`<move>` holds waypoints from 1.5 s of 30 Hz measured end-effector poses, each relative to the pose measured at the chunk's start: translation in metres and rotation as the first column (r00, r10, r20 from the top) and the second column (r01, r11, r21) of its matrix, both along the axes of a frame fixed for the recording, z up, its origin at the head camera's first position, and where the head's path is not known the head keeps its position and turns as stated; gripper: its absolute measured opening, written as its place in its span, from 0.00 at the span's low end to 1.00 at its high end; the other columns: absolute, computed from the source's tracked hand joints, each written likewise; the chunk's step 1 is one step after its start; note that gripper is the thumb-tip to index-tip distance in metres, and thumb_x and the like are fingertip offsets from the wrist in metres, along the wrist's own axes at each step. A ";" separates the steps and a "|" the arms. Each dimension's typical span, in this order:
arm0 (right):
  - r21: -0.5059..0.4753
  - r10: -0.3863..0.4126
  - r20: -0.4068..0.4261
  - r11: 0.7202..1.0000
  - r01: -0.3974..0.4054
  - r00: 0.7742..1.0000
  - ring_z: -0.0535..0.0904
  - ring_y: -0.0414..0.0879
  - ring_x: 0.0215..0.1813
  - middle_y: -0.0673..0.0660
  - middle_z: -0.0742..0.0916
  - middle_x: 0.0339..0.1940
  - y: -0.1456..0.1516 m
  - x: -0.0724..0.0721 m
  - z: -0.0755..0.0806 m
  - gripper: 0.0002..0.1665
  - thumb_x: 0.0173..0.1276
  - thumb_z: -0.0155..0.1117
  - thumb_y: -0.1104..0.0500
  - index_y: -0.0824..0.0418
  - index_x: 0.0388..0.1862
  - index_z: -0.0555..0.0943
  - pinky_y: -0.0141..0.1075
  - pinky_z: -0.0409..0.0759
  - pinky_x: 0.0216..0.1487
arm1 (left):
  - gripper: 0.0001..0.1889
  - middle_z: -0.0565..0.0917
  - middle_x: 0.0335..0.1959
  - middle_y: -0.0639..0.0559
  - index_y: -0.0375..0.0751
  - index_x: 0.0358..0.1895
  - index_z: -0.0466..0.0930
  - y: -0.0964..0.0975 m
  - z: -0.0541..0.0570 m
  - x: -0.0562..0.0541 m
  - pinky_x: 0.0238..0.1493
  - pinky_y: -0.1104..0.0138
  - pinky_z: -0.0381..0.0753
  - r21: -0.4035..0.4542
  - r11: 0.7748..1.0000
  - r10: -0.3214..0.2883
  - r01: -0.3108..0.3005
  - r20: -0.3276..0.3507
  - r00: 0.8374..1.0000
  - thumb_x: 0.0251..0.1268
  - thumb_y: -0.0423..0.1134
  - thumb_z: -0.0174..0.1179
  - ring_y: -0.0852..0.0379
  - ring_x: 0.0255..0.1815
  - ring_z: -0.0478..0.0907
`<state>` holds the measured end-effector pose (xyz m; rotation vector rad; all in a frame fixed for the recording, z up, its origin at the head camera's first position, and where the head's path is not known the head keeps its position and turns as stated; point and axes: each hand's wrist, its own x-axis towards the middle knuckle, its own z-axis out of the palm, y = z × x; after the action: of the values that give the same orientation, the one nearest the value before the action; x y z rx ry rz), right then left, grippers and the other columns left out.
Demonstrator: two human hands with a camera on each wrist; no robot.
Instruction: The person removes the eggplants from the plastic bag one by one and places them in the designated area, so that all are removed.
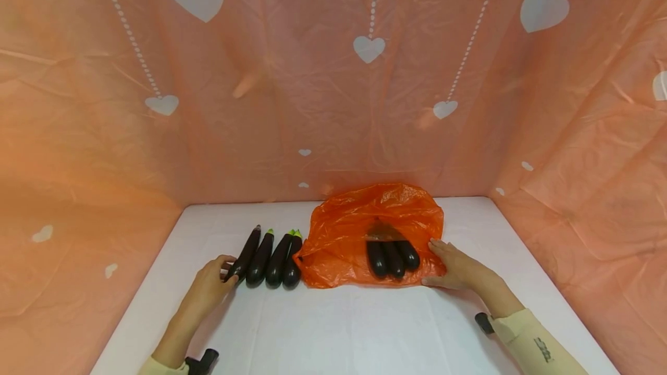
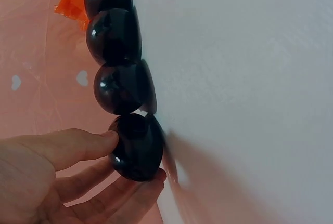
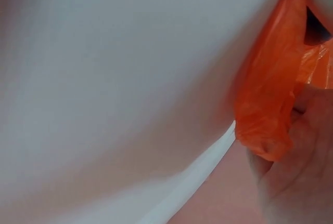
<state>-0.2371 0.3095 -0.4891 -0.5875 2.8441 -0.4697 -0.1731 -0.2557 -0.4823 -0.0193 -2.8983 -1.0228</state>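
Head view shows the left hand grasping the leftmost eggplant on the bench, while the right hand touches the right edge of the orange bag, pinching or not I cannot tell; a gentle grip and steady bag would serve best.

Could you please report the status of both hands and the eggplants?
Left hand gripping leftmost eggplant. Right hand touching bag, right side. Three eggplants partly covered by it, three more beside the gripped one. Nothing visibly blocking.

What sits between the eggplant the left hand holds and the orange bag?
Three more eggplants, lying side by side; the head view shows them all.
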 end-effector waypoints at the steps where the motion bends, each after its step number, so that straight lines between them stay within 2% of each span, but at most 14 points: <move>1: -0.002 0.000 0.002 1.000 0.000 1.000 0.58 0.79 0.81 0.75 0.67 0.82 0.000 0.000 0.000 0.64 0.66 0.75 0.33 0.75 0.82 0.63 0.69 0.58 0.80 | 0.21 0.84 0.52 0.26 0.23 0.62 0.76 0.000 0.000 0.000 0.53 0.40 0.84 -0.001 1.000 0.002 -0.002 0.001 1.000 0.70 0.27 0.66 0.33 0.49 0.86; 9: -0.017 -0.002 0.026 1.000 0.003 1.000 0.56 0.80 0.81 0.75 0.65 0.83 0.001 0.001 0.002 0.64 0.67 0.74 0.33 0.74 0.83 0.61 0.71 0.56 0.80 | 0.21 0.83 0.55 0.26 0.24 0.64 0.76 0.003 0.003 0.002 0.51 0.40 0.84 -0.023 0.999 0.023 -0.022 0.035 0.999 0.73 0.32 0.65 0.34 0.51 0.84; 13: -0.022 -0.003 0.027 1.000 0.003 1.000 0.56 0.80 0.82 0.75 0.65 0.83 0.001 0.000 0.001 0.63 0.68 0.74 0.33 0.74 0.83 0.61 0.71 0.56 0.80 | 0.22 0.83 0.57 0.27 0.27 0.66 0.76 0.003 0.005 0.003 0.50 0.39 0.84 -0.060 0.998 0.036 -0.033 0.045 0.998 0.75 0.35 0.64 0.33 0.53 0.84; 28: -0.028 0.017 0.024 0.999 -0.016 1.000 0.57 0.81 0.81 0.75 0.65 0.83 0.005 -0.003 -0.002 0.62 0.67 0.77 0.36 0.75 0.82 0.62 0.70 0.57 0.79 | 0.22 0.83 0.59 0.28 0.29 0.66 0.78 0.007 0.014 0.008 0.45 0.39 0.85 -0.164 0.985 0.052 -0.051 0.002 0.999 0.76 0.37 0.64 0.29 0.56 0.83; 36: -0.022 0.012 0.024 1.000 -0.011 1.000 0.56 0.81 0.81 0.76 0.65 0.83 0.005 -0.002 -0.001 0.63 0.67 0.77 0.36 0.76 0.82 0.61 0.70 0.57 0.80 | 0.23 0.82 0.63 0.27 0.31 0.67 0.79 0.024 0.025 0.014 0.51 0.34 0.84 -0.189 0.981 0.040 -0.050 -0.055 0.998 0.76 0.38 0.65 0.26 0.63 0.80; 45: -0.016 0.011 0.031 1.000 -0.010 0.999 0.56 0.81 0.81 0.76 0.65 0.83 0.003 0.000 0.001 0.62 0.67 0.77 0.36 0.75 0.82 0.62 0.70 0.57 0.80 | 0.22 0.83 0.64 0.32 0.36 0.67 0.81 0.054 0.032 0.018 0.54 0.36 0.84 -0.171 0.985 -0.040 0.022 -0.104 0.994 0.76 0.40 0.67 0.30 0.66 0.80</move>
<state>-0.2374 0.3125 -0.4877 -0.5924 2.8085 -0.4958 -0.1547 -0.2017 -0.4506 -0.1243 -2.8855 -0.7511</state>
